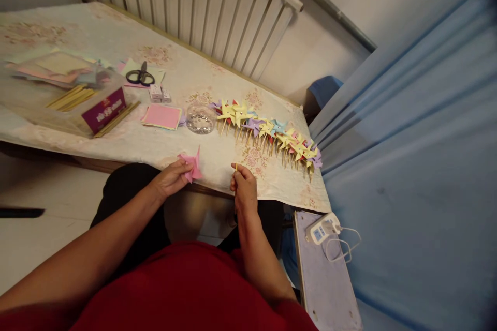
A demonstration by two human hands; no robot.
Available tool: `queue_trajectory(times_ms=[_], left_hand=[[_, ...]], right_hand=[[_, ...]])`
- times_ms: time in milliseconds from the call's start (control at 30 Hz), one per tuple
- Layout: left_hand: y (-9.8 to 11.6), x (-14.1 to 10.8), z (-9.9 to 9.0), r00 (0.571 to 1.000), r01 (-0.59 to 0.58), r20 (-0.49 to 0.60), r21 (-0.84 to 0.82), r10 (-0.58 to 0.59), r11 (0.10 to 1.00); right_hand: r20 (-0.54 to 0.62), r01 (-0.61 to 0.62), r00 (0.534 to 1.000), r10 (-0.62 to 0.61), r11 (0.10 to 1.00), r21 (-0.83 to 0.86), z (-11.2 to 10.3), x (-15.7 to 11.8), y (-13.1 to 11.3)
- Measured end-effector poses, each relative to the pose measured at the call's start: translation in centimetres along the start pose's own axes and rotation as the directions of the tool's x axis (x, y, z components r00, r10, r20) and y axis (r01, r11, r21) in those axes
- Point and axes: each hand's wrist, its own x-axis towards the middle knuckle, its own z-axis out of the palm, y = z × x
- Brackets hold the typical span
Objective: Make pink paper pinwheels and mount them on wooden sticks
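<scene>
Pinched in my left hand (173, 178) is a pink paper pinwheel head (194, 166), its points folded inward and one sticking up. A hand's width to the right, my right hand (244, 186) is closed around a thin wooden stick (236, 167); only its pale tip shows above the fingers. The two hands are apart, over the table's front edge. Beyond them lies a row of finished pinwheels (267, 132) on sticks, in yellow, purple, blue and red. A clear round dish (200, 119) of small shiny pins stands behind my left hand.
Stacked pink paper squares (162, 116) lie left of the dish, with small boxes (159, 94) and black scissors (140, 75) behind. A clear bin (58, 119) holds sticks (73, 97) and paper. At right, a low bench (326, 284) carries a white power strip (322, 228) beside a blue curtain (407, 165).
</scene>
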Motion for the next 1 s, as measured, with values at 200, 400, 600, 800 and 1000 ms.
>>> queue_trajectory(times_ms=[200, 400, 600, 800, 1000], left_hand=[[0.0, -1.6, 4.7, 0.966, 0.014, 0.259, -0.066, 0.003, 0.998], [-0.5, -2.6, 6.8, 0.915, 0.021, 0.403, -0.096, 0.019, 0.995], [-0.2, -3.5, 8.1, 0.89, 0.003, 0.453, -0.118, 0.051, 0.993], [0.0, -4.0, 8.3, 0.862, 0.042, 0.507, -0.086, 0.008, 0.995], [0.2, -4.2, 8.3, 0.869, 0.056, 0.495, -0.121, 0.012, 0.991]], right_hand=[[0.035, -0.017, 0.999, 0.017, 1.0, 0.008, 0.7, -1.0, -0.1], [0.035, -0.038, 0.999, 0.036, 0.998, 0.058, 1.5, -3.0, -1.3], [0.059, -0.04, 0.998, 0.036, 0.996, 0.077, 2.7, -4.8, -2.6], [0.091, -0.032, 0.995, 0.026, 0.997, 0.064, 3.4, -5.7, -2.7], [0.094, -0.006, 0.996, 0.001, 0.998, 0.059, 4.0, -6.1, -2.4]])
